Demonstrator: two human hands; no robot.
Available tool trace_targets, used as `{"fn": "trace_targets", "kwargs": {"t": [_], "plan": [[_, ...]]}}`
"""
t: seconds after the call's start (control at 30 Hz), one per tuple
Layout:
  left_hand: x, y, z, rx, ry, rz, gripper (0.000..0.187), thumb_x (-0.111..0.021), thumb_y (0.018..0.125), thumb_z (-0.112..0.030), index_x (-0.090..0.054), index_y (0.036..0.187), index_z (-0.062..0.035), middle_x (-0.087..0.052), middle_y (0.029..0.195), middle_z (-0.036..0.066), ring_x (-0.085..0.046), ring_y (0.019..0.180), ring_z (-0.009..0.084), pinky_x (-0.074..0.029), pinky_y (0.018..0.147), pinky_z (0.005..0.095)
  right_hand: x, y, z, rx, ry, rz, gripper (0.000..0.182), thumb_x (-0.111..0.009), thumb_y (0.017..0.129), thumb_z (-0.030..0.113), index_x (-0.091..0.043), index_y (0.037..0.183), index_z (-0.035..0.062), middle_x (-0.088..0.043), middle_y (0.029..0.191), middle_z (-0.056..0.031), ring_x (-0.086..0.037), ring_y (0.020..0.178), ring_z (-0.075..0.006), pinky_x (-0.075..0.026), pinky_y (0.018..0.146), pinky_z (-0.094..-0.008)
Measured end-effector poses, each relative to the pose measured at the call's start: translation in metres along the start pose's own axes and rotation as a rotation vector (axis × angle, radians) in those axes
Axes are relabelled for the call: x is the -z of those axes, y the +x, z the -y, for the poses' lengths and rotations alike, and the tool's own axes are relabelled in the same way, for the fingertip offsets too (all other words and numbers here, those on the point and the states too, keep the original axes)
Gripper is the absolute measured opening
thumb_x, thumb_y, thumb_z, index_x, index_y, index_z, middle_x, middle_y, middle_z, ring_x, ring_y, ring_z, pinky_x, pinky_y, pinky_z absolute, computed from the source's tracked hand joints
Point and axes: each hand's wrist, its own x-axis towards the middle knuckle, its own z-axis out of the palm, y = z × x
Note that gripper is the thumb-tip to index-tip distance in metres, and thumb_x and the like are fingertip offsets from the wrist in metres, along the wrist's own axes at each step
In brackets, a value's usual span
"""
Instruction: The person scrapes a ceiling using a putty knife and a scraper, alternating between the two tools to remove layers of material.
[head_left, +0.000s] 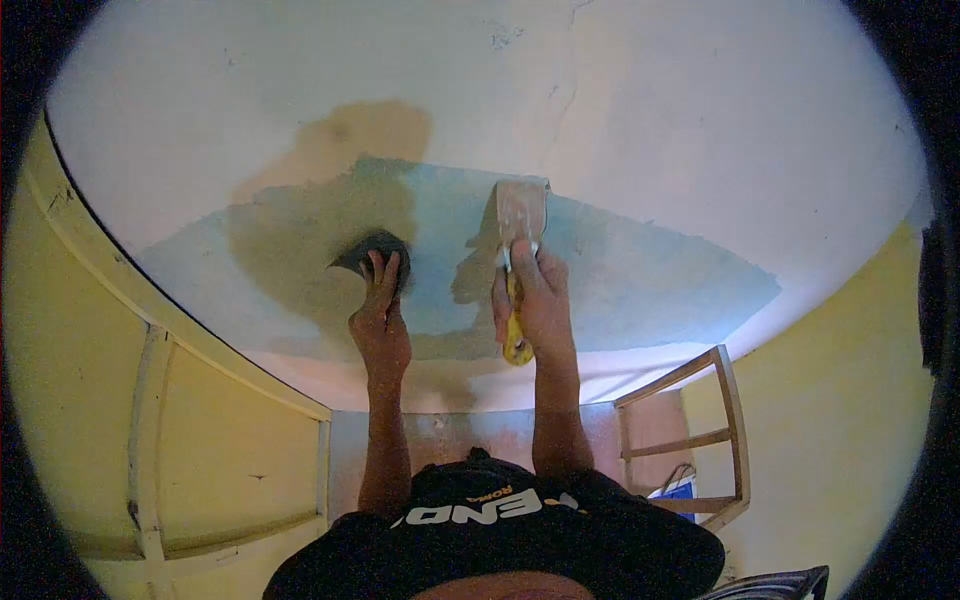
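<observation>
Scraper [522,212] sits blade-end at the ceiling's blue-green patch [660,270], gripped by the right hand [545,292], thumb near the blade, probably for control; to its left, the left hand [380,315] has fingers closed on a dark pad [388,243].

Wooden frame [680,443] beside yellow wall [840,410]

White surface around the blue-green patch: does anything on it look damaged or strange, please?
Yes. Near the top of the view, a thin, crooked line, probably a crack, runs through the white surface, with a rough mark to its left. Both break an otherwise mostly plain area.
</observation>
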Motion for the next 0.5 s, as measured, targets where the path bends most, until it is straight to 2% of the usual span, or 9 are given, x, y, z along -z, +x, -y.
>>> {"fn": "trace_targets", "kwargs": {"t": [0.13, 0.2, 0.5], "plan": [[0.003, 0.003, -0.003, 0.001, 0.021, 0.013, 0.054, -0.049, 0.094, 0.005, -0.06, 0.142, -0.0157, -0.048, 0.15, 0.02, -0.039, 0.143, 0.0369, -0.046, 0.107, 0.043, -0.004, 0.003, -0.018, -0.025, 0.026, -0.026, 0.048, -0.045, 0.109, 0.038, -0.065, 0.089, -0.0009, -0.057, 0.054, -0.0065, -0.052, 0.037, -0.0154, -0.04, 0.034, -0.03], [0.003, 0.003, -0.005, 0.05, 0.042, 0.038, 0.054, -0.05, 0.093, 0.005, -0.06, 0.142, -0.0157, -0.048, 0.15, 0.02, -0.039, 0.143, 0.037, -0.046, 0.107, 0.0427, 0.001, -0.001, -0.014, -0.044, 0.021, 0.005, 0.049, -0.045, 0.109, 0.04, -0.064, 0.09, -0.001, -0.057, 0.055, -0.0065, -0.052, 0.037, -0.0154, -0.04, 0.033, -0.0301], [0.003, 0.005, 0.005, 0.002, 0.017, 0.023, 0.051, -0.053, 0.095, 0.002, -0.061, 0.141, -0.0181, -0.048, 0.149, 0.021, -0.04, 0.141, 0.0378, -0.049, 0.104, 0.0403, -0.008, 0.002, -0.003, -0.02, 0.061, -0.01, 0.051, -0.046, 0.108, 0.044, -0.061, 0.086, 0.0002, -0.054, 0.054, -0.0056, -0.05, 0.036, -0.0154, -0.041, 0.033, -0.0306]]}}
